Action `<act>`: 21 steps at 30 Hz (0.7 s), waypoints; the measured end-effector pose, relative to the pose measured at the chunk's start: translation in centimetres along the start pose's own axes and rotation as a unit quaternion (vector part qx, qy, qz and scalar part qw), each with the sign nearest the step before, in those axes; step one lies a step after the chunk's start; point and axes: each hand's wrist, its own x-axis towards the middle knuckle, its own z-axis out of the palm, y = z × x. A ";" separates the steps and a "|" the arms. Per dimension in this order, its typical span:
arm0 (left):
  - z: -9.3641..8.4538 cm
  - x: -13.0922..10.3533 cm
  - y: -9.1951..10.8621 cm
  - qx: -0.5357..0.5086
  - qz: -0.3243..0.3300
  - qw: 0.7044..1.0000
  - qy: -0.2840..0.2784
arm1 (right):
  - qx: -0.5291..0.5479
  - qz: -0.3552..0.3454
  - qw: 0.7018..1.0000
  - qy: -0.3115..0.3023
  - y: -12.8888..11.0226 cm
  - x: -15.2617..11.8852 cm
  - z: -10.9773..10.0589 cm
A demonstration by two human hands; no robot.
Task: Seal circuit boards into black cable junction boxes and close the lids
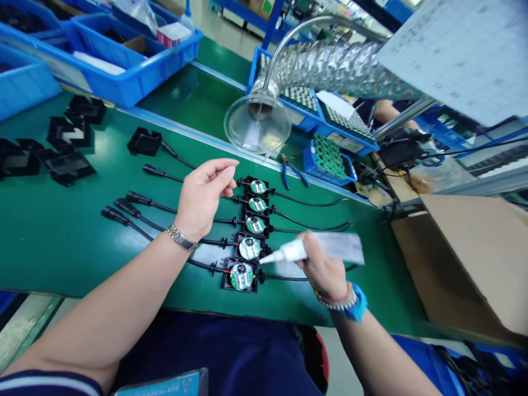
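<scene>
My right hand (324,267) is wrapped round a white squeeze tube (346,247). Its long pointed nozzle aims left, with the tip at the right edge of the nearest black housings. Several open black housings stand in a column, each with a round green-and-white circuit board, such as the nearest circuit board (241,276) and the farthest circuit board (258,187). Black cables leave them on both sides. My left hand (202,195) is raised over the left cables, thumb and fingers drawn together; whatever they may hold is hidden.
Loose black housings (68,165) lie at the left, below blue bins (132,82). A clear fume hood (258,124) on a foil duct hangs behind the boards. Pliers (284,171) lie near a blue tray of green boards (330,157). A cardboard box (416,264) stands at right.
</scene>
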 end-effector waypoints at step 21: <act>0.0 0.3 -0.6 0.020 -0.054 0.998 0.004 | 0.410 0.382 0.813 0.160 11.2 17.9 -4.1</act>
